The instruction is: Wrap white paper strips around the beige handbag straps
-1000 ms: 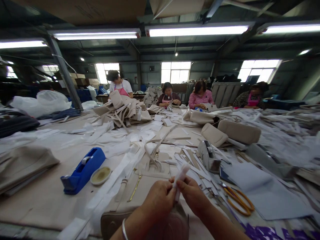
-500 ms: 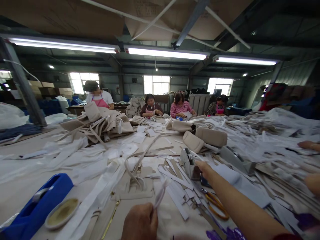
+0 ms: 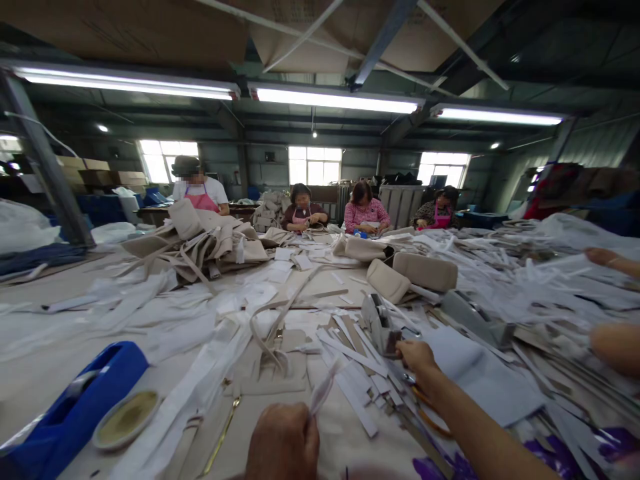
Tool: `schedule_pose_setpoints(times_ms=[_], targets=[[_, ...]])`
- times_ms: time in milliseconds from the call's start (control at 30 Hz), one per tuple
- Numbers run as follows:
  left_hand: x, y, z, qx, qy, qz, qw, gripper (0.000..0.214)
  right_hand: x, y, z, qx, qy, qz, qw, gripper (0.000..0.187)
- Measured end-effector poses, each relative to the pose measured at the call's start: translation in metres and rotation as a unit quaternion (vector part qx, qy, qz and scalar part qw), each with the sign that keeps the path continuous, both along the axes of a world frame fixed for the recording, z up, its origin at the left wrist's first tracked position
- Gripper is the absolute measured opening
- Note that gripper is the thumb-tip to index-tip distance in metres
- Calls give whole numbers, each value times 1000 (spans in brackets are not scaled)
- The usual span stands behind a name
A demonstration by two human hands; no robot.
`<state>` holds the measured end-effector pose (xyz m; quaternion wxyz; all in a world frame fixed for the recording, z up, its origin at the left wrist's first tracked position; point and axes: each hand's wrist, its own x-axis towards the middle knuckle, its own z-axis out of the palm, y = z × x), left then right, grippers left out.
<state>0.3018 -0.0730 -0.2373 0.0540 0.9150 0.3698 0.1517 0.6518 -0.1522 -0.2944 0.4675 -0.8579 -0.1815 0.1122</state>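
My left hand [image 3: 283,441] is at the bottom edge, closed around a thin white strip [image 3: 323,390] that sticks up from the fist. My right hand [image 3: 416,355] reaches forward over the table and rests at the base of a grey tape dispenser [image 3: 379,323], fingers curled at its end; whether they hold tape is hidden. Orange-handled scissors [image 3: 429,408] lie partly under my right forearm. White paper strips [image 3: 356,373] lie scattered between both hands.
A blue tape dispenser [image 3: 75,410] and a small round dish [image 3: 126,418] sit at the lower left. Beige bag pieces [image 3: 200,247] and padded beige bags [image 3: 425,270] lie further back. Several people work at the far end. Another person's hand [image 3: 613,260] shows at the right edge.
My right hand left the white strip and reached forward to the grey tape dispenser, then drew slightly back along it. My left hand kept the strip. The view swung right and up.
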Motion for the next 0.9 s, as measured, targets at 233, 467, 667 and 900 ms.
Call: schedule_pose_setpoints(times_ms=[233, 467, 667, 900], targets=[[-3, -7, 11, -47, 8, 14, 999, 26, -28, -12, 24, -42, -14, 90, 995, 31], [5, -14, 12, -31, 21, 1, 999, 23, -191, -16, 71, 117, 120, 324, 931, 36], [5, -18, 1, -20, -13, -37, 999, 24, -221, 9, 57, 50, 111, 284, 951, 33], [9, -20, -12, -23, -31, 0, 999, 26, -212, 8, 50, 11, 119, 266, 956, 29]])
